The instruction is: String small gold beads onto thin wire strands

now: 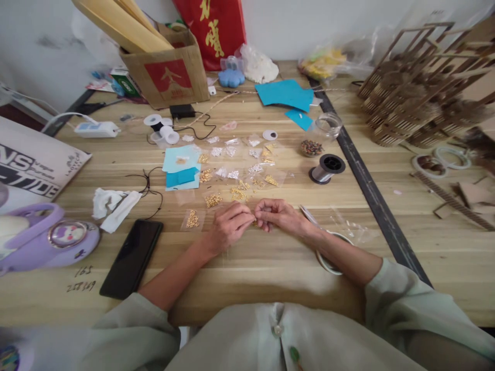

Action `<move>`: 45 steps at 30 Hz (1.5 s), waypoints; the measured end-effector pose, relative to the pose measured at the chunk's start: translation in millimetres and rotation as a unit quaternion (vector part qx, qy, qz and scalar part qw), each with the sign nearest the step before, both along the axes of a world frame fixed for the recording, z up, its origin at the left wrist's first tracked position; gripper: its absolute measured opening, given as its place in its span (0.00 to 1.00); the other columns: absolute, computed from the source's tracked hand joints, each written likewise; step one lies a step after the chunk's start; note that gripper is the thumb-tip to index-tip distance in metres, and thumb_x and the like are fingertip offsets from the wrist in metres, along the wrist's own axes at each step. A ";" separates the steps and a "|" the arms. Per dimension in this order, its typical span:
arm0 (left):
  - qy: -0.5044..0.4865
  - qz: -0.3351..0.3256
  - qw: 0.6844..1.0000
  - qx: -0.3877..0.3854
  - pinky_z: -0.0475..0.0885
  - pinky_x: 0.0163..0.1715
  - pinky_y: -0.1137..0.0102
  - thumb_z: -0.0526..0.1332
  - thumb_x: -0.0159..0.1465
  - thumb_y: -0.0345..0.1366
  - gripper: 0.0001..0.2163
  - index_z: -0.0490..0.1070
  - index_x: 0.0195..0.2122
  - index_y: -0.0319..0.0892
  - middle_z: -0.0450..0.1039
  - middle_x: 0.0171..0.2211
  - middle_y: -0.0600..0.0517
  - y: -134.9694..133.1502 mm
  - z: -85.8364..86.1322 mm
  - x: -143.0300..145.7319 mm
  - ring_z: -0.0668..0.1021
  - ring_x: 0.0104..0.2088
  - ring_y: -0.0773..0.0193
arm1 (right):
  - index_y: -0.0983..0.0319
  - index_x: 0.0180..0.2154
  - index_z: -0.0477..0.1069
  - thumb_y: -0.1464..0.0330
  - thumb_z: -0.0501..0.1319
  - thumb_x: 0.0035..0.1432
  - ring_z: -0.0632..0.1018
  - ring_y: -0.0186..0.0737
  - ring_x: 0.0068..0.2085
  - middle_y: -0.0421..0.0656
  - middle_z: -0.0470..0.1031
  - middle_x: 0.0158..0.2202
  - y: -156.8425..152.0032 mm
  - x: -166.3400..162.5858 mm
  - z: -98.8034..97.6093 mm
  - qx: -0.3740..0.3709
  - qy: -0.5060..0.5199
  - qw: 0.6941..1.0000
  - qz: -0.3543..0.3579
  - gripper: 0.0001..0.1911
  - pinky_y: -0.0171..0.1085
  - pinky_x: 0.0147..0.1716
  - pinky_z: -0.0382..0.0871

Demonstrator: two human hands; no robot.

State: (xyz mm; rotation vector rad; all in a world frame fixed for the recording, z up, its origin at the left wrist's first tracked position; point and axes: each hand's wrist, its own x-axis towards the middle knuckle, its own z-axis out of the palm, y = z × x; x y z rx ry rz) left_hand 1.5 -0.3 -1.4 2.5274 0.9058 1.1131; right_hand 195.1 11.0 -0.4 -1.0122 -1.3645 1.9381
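Observation:
My left hand (232,224) and my right hand (277,214) meet fingertip to fingertip just above the table, both in a pinch. Something tiny and gold-coloured shows between them, too small to name. Just beyond my fingers lie loose gold-coloured findings (237,194), and a small pile of gold pieces (213,200) is nearest my left hand. Further left, more gold pieces (192,219) rest on a clear bag. A pointed metal tool (308,214) sticks out beside my right wrist, partly hidden by the forearm, with a white ring-shaped thing (328,267) under that arm.
A black phone (131,258) lies left of my left forearm. A wire spool (327,168) and a dish of mixed beads (311,148) stand to the right. Small bags of silver pieces (232,174) and blue sheets (181,177) are behind. Cardboard baskets (406,108) crowd the far right.

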 end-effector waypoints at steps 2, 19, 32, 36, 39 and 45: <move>0.015 -0.005 1.000 0.023 0.70 0.37 0.70 0.57 0.64 0.30 0.06 0.73 0.32 0.43 0.75 0.31 0.51 -0.6 -0.7 -1.0 0.75 0.32 0.67 | 0.64 0.31 0.68 0.59 0.67 0.51 0.72 0.28 0.21 0.38 0.74 0.23 0.5 0.3 0.6 -0.027 0.013 1.000 0.005 0.16 0.29 0.21 0.66; 0.042 -0.067 0.994 0.073 0.71 0.38 0.68 0.59 0.62 0.28 0.07 0.74 0.36 0.46 0.76 0.34 0.50 -2.3 2.2 -3.2 0.77 0.37 0.63 | 0.65 0.31 0.70 0.67 0.67 0.52 0.73 0.25 0.21 0.36 0.73 0.22 6.0 8.7 -0.8 -0.127 0.062 0.988 0.061 0.09 0.24 0.20 0.65; 0.098 -0.045 0.980 0.168 0.74 0.40 0.68 0.58 0.63 0.26 0.07 0.71 0.40 0.39 0.75 0.34 0.48 -2.5 4.1 -1.4 0.77 0.36 0.64 | 0.65 0.31 0.70 0.66 0.66 0.53 0.72 0.26 0.22 0.37 0.72 0.23 6.1 8.8 0.8 -0.095 0.046 0.992 0.063 0.09 0.25 0.21 0.66; 0.086 -0.043 0.984 0.152 0.73 0.40 0.69 0.59 0.62 0.26 0.07 0.70 0.41 0.39 0.75 0.35 0.48 -2.4 2.3 -1.3 0.76 0.36 0.65 | 0.65 0.31 0.70 0.66 0.66 0.53 0.71 0.25 0.22 0.37 0.72 0.23 5.6 8.4 0.7 -0.089 0.037 0.993 0.061 0.09 0.26 0.21 0.66; 0.083 -0.048 0.986 0.140 0.73 0.40 0.69 0.58 0.62 0.25 0.07 0.70 0.41 0.39 0.74 0.36 0.48 -2.6 0.5 -2.2 0.76 0.37 0.65 | 0.65 0.32 0.69 0.66 0.65 0.54 0.71 0.25 0.22 0.37 0.73 0.23 5.1 8.6 0.2 -0.079 0.031 0.994 0.062 0.09 0.26 0.22 0.66; 0.079 -0.045 0.988 0.124 0.74 0.39 0.69 0.58 0.62 0.25 0.07 0.70 0.41 0.39 0.74 0.36 0.47 -3.1 -1.5 -2.4 0.76 0.38 0.64 | 0.65 0.30 0.68 0.65 0.64 0.54 0.70 0.25 0.21 0.37 0.71 0.22 4.3 6.7 2.9 -0.075 0.006 0.996 0.055 0.09 0.27 0.21 0.65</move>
